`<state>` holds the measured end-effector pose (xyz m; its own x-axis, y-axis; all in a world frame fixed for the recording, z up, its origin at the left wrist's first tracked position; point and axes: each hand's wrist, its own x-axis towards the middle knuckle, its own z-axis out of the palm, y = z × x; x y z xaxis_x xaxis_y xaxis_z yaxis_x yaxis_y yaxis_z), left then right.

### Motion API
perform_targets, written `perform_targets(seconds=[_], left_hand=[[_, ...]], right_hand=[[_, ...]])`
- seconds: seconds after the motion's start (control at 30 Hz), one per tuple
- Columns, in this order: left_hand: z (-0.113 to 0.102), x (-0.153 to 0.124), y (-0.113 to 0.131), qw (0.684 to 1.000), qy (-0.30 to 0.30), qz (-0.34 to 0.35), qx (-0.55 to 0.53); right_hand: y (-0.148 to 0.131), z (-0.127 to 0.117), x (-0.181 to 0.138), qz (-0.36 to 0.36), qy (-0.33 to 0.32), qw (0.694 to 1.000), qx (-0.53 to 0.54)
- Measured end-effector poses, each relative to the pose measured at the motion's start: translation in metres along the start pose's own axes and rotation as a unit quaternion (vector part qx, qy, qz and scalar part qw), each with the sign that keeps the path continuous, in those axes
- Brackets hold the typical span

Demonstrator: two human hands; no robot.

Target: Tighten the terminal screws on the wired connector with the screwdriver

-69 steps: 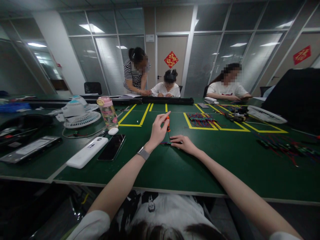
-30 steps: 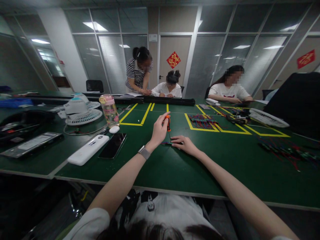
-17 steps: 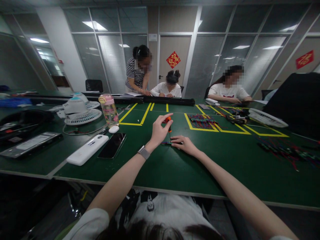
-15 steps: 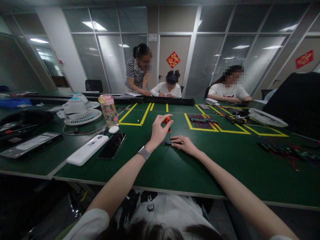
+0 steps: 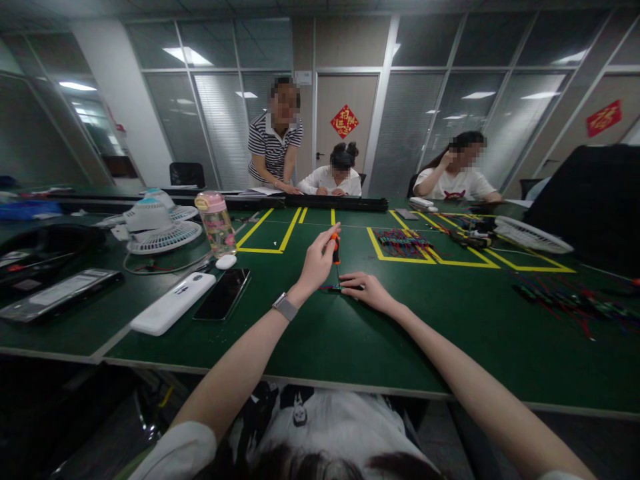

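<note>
An orange and black screwdriver (image 5: 337, 249) stands upright over the green table (image 5: 320, 340), its shaft pointing down at a small circuit board (image 5: 336, 289) with thin wires. My left hand (image 5: 318, 259) is around the screwdriver's handle, fingers closed and pointing up and forward. Low on the table, my right hand (image 5: 367, 291) pinches the right side of the board beside the screwdriver's tip. The right fingers cover part of the board, so its full shape is hidden.
Left are a phone (image 5: 223, 294), a white power bank (image 5: 173, 303), a drink bottle (image 5: 217, 223) and a white fan (image 5: 163, 227). Wired boards lie in piles ahead right (image 5: 404, 243) and far right (image 5: 560, 300). Several people are across the table.
My left fingers have straightened and turned more forward around the screwdriver handle. My right hand stays on the board. Across the table, the standing person has raised their head; another has lifted a hand.
</note>
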<state>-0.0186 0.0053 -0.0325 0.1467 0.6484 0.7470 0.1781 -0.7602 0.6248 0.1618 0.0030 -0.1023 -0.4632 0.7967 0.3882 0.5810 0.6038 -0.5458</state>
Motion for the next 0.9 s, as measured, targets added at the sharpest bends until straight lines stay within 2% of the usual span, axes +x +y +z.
perform_targets(seconds=[0.2,0.33,0.5,0.67,0.8,0.9], left_hand=[[-0.0013,0.0001,0.0006,0.999,0.031,0.01,0.04],[-0.0009,0.0,0.0004,1.0,-0.004,-0.001,-0.003],[-0.0012,0.0001,0.0001,1.0,0.003,-0.003,0.011],[-0.002,0.0018,-0.0009,0.996,-0.051,-0.027,-0.075],[-0.0012,0.0014,-0.002,1.0,-0.01,-0.009,-0.018],[0.0005,0.0011,-0.0036,0.998,-0.018,-0.014,-0.05]], right_hand=[[0.0011,0.0002,-0.0004,0.002,-0.001,1.0,0.001],[0.0042,0.0012,-0.0002,-0.002,0.001,1.0,0.002],[0.0049,0.0014,-0.0001,-0.003,-0.003,1.0,0.004],[0.0045,0.0017,0.0001,0.0,0.002,1.0,-0.002],[0.0051,0.0022,0.0001,0.003,0.001,1.0,0.001],[0.0059,0.0028,0.0003,0.005,0.001,1.0,0.002]])
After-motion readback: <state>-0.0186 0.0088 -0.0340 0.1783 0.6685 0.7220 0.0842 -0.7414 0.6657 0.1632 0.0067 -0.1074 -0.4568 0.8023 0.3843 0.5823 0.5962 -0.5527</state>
